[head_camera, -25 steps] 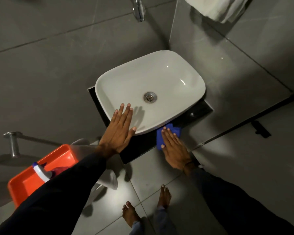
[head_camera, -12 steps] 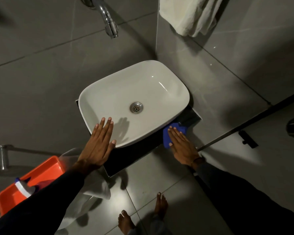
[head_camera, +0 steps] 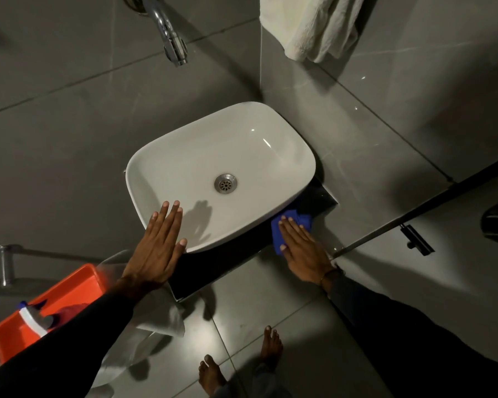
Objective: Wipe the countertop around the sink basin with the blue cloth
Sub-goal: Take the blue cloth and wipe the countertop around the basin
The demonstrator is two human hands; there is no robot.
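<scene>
A white sink basin (head_camera: 202, 156) stands on a small black countertop (head_camera: 216, 268). My right hand (head_camera: 302, 251) lies flat on the blue cloth (head_camera: 277, 235), pressing it onto the countertop at the basin's front right corner. Part of the cloth shows beyond my fingertips. My left hand (head_camera: 156, 248) rests flat with fingers spread on the basin's front left rim and holds nothing.
A chrome tap (head_camera: 168, 33) juts from the wall above the basin. A white towel (head_camera: 314, 24) hangs at the top right. An orange tub (head_camera: 72, 291) with a spray bottle (head_camera: 32, 317) sits at the lower left. My bare feet (head_camera: 242, 363) stand on the grey floor tiles.
My right hand has slid the blue cloth to the right along the countertop's front edge, up to the basin's right corner. The left hand stays on the rim. The view has tilted up.
</scene>
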